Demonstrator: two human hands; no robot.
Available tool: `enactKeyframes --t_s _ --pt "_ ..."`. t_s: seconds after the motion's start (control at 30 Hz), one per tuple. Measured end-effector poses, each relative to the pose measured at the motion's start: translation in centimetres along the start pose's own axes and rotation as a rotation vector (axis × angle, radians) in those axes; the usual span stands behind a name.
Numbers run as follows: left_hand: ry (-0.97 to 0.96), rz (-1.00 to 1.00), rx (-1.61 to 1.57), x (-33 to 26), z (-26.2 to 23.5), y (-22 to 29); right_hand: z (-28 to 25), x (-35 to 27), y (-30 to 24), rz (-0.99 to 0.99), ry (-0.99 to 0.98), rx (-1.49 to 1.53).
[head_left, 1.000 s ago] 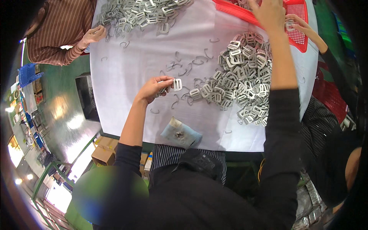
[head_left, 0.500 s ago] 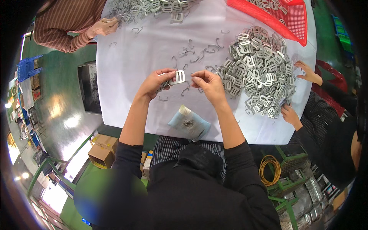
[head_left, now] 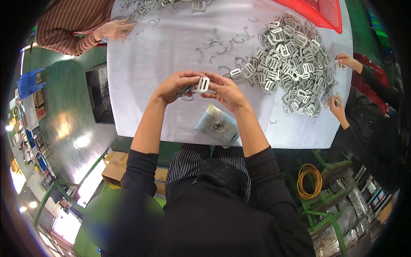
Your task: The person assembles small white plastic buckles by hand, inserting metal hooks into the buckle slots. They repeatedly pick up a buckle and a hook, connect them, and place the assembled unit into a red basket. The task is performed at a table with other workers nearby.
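Over the white table [head_left: 141, 60], my left hand [head_left: 171, 88] is closed round several flat silver metal buckles. The front buckle [head_left: 203, 85], with two slots, stands out between my hands. My right hand [head_left: 230, 93] has its fingers on this buckle's right edge; some of its fingertips are hidden behind the metal. A large heap of similar buckles [head_left: 287, 64] lies to the right of my hands. Beyond my hands, thin curved metal strips [head_left: 212, 43] are scattered on the table. Close to the table's front edge lies a pale blue pouch-like pad [head_left: 216, 125] with a dark grey patch.
A red plastic basket [head_left: 332, 19] stands at the far right. At the far left, a co-worker's hand [head_left: 114, 30] is beside more buckles [head_left: 141, 9]. Another person's hands [head_left: 349, 62] work at the heap's right side. A dark tray [head_left: 97, 95] is left of the table.
My right hand has moved left and now meets the buckle in my left hand. The view has shifted slightly. The right-hand co-worker's hands have moved away from the heap.
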State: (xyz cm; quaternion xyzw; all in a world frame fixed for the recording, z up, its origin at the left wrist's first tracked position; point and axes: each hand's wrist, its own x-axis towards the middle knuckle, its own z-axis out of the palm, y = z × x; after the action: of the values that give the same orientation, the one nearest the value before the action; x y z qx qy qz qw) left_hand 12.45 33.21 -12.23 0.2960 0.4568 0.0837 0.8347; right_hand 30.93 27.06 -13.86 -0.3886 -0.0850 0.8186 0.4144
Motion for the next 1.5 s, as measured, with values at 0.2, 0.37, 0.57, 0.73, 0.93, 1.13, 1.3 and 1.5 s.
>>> enactKeyframes --t_s 0.2,0.37,0.57,0.73,0.93,1.13,1.3,1.5 --pt "0.069 -0.005 0.039 -0.2 0.3 -0.2 -1.1 -0.2 1.1 -0.100 0.246 -0.360" --pt "0.251 0.002 0.202 0.8 0.3 -0.8 0.0 -1.2 1.1 -0.679 0.499 -1.396" --pt "0.404 0.075 0.348 2.0 1.5 -1.0 -0.6 -0.2 1.6 -0.738 0.571 -1.629" --pt "0.317 0.003 0.184 2.9 1.4 -0.9 -1.3 -0.3 0.9 -0.812 0.536 -1.615" --pt "0.294 -0.047 0.225 3.9 0.9 -1.3 -1.1 -0.2 0.5 -0.772 0.464 -1.793" --pt "0.270 0.009 0.371 4.6 2.5 -0.1 -2.0 1.2 1.1 -0.596 0.569 -1.969" --pt "0.176 0.148 -0.278 2.4 -1.5 -0.7 -5.9 -0.2 0.0 -0.460 1.214 -1.834" --pt "-0.267 0.358 -0.822 3.9 -3.0 -4.1 -3.3 0.2 3.0 -0.455 0.892 -1.485"
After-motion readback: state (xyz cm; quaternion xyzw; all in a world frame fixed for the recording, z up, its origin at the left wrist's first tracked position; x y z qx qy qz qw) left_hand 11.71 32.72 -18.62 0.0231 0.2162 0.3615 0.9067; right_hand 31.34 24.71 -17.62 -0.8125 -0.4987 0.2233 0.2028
